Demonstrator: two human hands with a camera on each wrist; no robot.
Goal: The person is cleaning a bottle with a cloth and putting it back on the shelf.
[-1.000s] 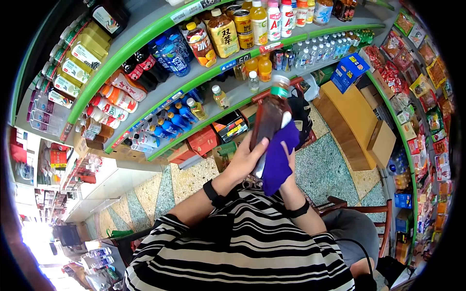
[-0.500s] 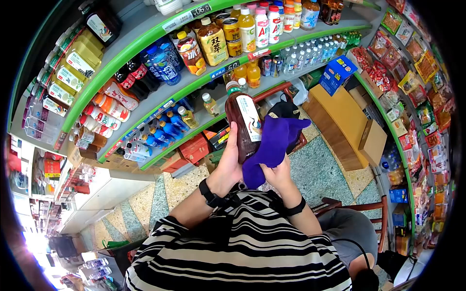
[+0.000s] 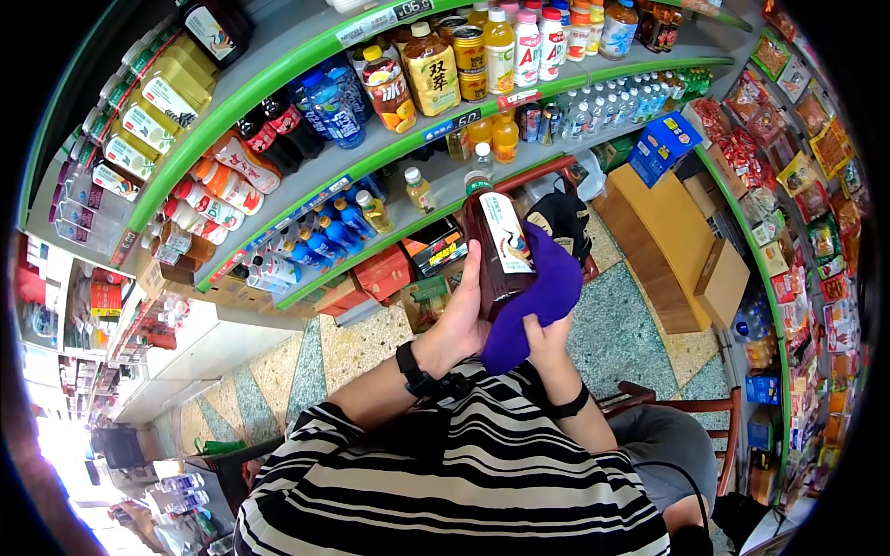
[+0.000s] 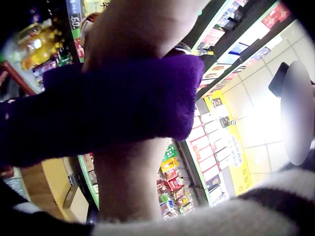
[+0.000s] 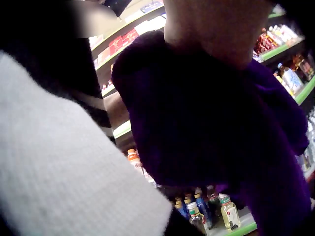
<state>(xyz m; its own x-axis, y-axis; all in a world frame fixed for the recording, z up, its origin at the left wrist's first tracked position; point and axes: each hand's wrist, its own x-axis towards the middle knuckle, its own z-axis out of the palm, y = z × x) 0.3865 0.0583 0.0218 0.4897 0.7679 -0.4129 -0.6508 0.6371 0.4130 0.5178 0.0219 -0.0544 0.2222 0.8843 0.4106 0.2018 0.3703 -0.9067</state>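
My left hand grips the lower part of a dark reddish-brown bottle, thumb lying along its side. The bottle leans with its green cap pointing away from me, its white label facing up. A purple cloth covers the bottle's right side and base. My right hand pinches the cloth near its lower end, thumb on top. In the left wrist view the cloth spans in front of an arm and hides the bottle's base. The cloth fills much of the right wrist view, below the hand.
Green-edged shelves curve ahead with many drink bottles. A tan cabinet and an open cardboard box stand at the right, beside racks of snack packets. A blue box sits above the cabinet. Behind my right arm is a wooden chair.
The bottle has swung left and turned, so its label now faces up. My right hand has come from behind the cloth to its near side, and the cloth has shifted along the bottle.
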